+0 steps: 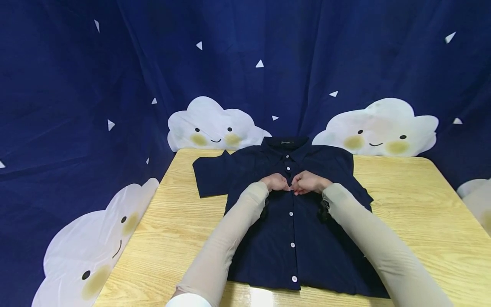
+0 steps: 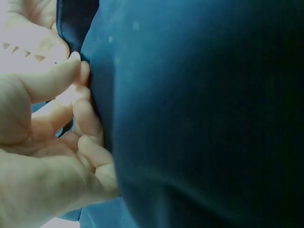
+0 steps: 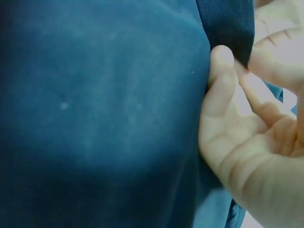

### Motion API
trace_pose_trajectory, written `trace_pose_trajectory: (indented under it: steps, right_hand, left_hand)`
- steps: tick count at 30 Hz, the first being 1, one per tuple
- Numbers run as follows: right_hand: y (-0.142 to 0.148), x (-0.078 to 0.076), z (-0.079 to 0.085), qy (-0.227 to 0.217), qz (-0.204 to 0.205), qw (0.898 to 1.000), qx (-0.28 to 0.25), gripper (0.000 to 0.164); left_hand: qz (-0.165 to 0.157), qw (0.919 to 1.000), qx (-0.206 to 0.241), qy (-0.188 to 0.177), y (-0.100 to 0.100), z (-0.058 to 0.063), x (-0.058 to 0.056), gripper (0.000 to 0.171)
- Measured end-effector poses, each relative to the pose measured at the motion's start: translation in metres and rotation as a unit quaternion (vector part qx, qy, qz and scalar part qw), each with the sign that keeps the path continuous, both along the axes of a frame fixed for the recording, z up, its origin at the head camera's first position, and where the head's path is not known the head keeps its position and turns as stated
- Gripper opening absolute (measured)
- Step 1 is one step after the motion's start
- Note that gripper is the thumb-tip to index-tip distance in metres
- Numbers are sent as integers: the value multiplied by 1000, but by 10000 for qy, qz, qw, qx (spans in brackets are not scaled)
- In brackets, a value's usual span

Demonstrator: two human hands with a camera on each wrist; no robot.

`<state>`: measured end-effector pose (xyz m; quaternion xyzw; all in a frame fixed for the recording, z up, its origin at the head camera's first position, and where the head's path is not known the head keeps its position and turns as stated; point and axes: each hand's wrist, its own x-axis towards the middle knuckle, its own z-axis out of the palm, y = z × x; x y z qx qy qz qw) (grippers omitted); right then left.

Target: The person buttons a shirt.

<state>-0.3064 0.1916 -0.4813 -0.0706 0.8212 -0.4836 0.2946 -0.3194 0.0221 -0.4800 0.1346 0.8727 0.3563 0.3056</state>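
A dark navy short-sleeved button shirt (image 1: 264, 251) lies face up, its collar (image 1: 274, 147) at the far end. White buttons run down its front placket. My left hand (image 1: 277, 182) pinches the placket at chest height between thumb and fingers. Right against it, fingertips nearly meeting, my right hand (image 1: 307, 182) pinches the other side of the front opening. In the left wrist view, the left hand's fingers (image 2: 88, 114) curl at the cloth edge. Raised fabric (image 3: 225, 28) stands between both hands in the right wrist view. The button at the fingertips is mostly hidden.
Under the shirt is a light wood-grain table (image 1: 402, 204). A dark blue curtain (image 1: 238, 51) with white triangles and smiling clouds hangs behind and to the sides. The shirt's left-hand sleeve (image 1: 211, 177) spreads outward. Both forearms, in beige sleeves, cross over the shirt's lower part.
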Motion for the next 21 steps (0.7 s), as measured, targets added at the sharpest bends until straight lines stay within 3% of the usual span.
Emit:
trace_pose_trajectory:
  steps: [5,11,17,21]
  right_hand:
    - [2,-1,-2,54,-180,9998,-53,7]
    - [1,-1,-1,-40,-100,9997,-198,15]
    - [0,-3,-3,-315,-343,9980,-429,21]
    - [-2,-2,-3,-233,-210,9989,-351,16]
  left_hand:
    - [300,9995,-66,-79,3,1,-1,16]
    - [556,9983,-8,-143,3,2,1,19]
    - [518,9985,91,-157,3,1,1,12]
    - [329,9993,29,-189,3,1,0,6]
